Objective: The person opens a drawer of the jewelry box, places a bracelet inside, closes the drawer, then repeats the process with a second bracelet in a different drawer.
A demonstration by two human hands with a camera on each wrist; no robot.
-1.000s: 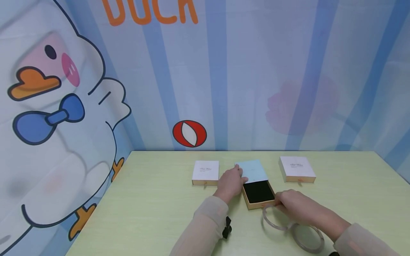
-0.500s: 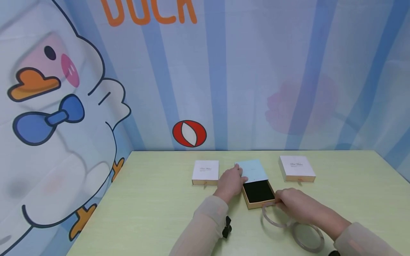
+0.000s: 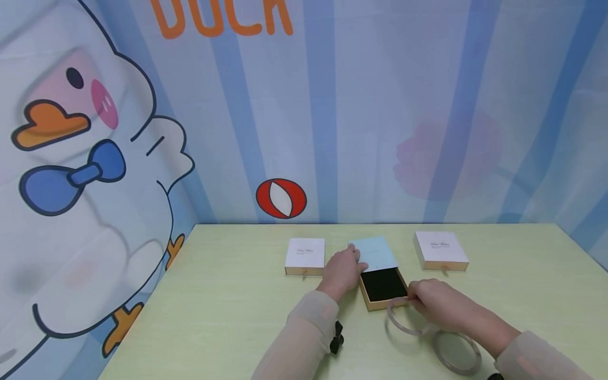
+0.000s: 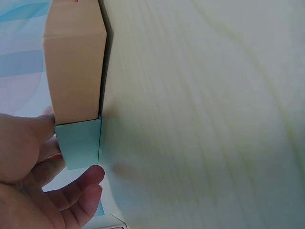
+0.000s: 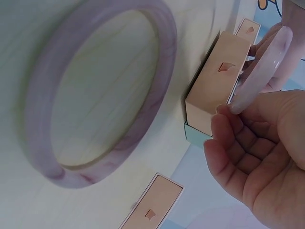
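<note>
My left hand [image 3: 341, 272] grips the sides of a light blue jewelry box sleeve [image 3: 374, 254], thumb on one side and fingers on the other. Its tan drawer [image 3: 380, 305] is pulled out toward me, showing a black lining. Just past the drawer's front right corner, my right hand [image 3: 439, 303] pinches a pale pink-purple bangle [image 5: 262, 71] between thumb and fingertips. The bangle is tilted, and one edge overlaps the drawer front in the head view. A second, similar bangle [image 5: 38, 105] lies flat on the table below my right wrist.
Two closed white boxes with tan fronts stand on the pale yellow-green table [image 3: 199, 311]: one white box [image 3: 305, 253] left of the blue one, another white box [image 3: 440, 248] to its right. A cartoon-printed cloth [image 3: 370, 116] hangs behind the table's back edge.
The bangle in my right hand has tipped up slightly, its near edge moving a little up and left at the drawer front. My left hand and the box have stayed put.
</note>
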